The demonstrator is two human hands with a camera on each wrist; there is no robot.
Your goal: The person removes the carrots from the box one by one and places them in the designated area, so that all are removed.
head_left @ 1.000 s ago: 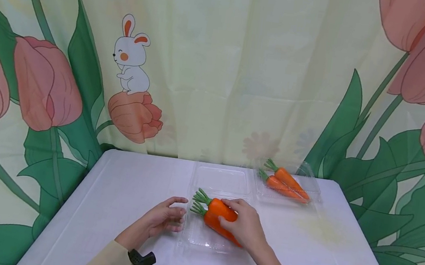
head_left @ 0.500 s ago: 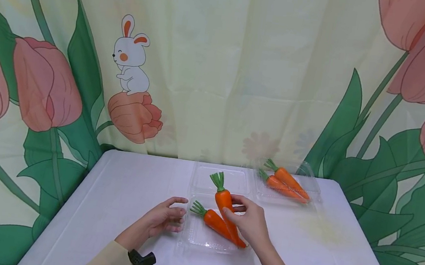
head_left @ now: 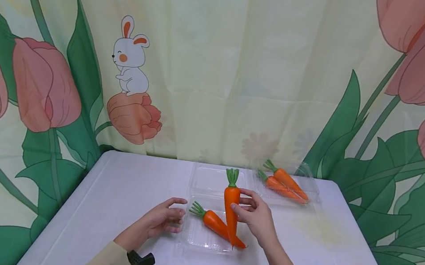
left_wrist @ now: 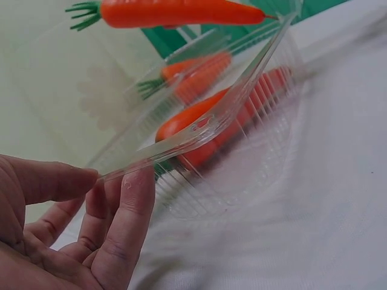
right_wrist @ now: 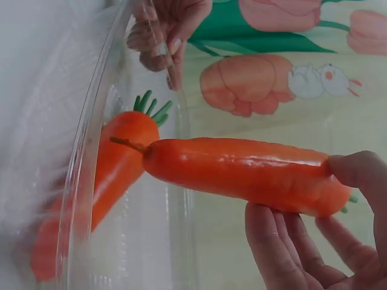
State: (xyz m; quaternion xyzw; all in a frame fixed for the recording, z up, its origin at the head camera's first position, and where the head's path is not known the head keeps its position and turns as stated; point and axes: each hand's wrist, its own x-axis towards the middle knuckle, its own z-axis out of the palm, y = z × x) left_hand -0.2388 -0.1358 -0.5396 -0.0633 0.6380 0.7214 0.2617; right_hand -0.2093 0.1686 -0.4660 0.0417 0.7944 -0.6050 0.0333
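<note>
Between its thumb and fingers, my right hand (head_left: 258, 214) holds a carrot (head_left: 231, 202) upright, green stalks up and thin tip down, over a clear plastic box (head_left: 192, 237). Another carrot (head_left: 216, 223) lies aslant in that box, its stalks toward the left. The right wrist view shows the held carrot (right_wrist: 242, 172) raised above the box wall. At the box's left side is my left hand (head_left: 165, 218); in the left wrist view its thumb and forefinger pinch the clear rim (left_wrist: 151, 154).
The box's lid (head_left: 220, 179) lies folded back behind it. At the back right, a second clear box (head_left: 314, 186) has two carrots (head_left: 286, 184) in it. A white cloth covers the table (head_left: 130, 175), and a printed curtain (head_left: 214, 61) hangs behind.
My right hand has lifted one carrot from beside the other and turned it upright, shifting slightly right. The left hand stays at the box's edge.
</note>
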